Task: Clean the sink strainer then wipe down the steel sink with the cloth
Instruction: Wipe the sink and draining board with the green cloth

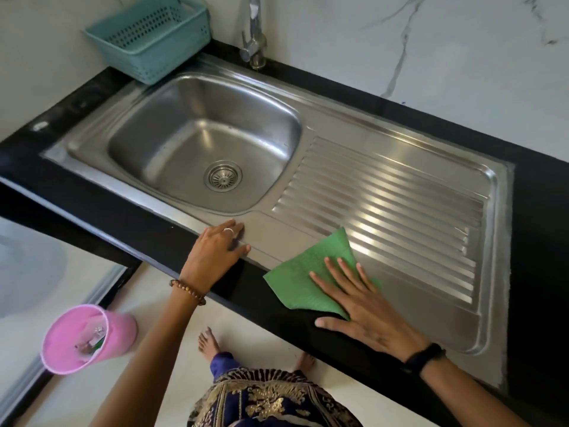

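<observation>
The right hand (366,306) lies flat with fingers spread on the green cloth (308,282), which rests at the front edge of the steel sink (400,180), partly over the black counter (246,285) at 6 o'clock of the ribbed drainboard. The left hand (215,251), fingers together and holding nothing, rests on the sink's front rim. The strainer (222,175) sits in the basin's drain, at 11 o'clock from the cloth.

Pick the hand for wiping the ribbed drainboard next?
Right. The right hand already lies flat on the green cloth at the drainboard edge; the left hand rests bare near the basin.
</observation>
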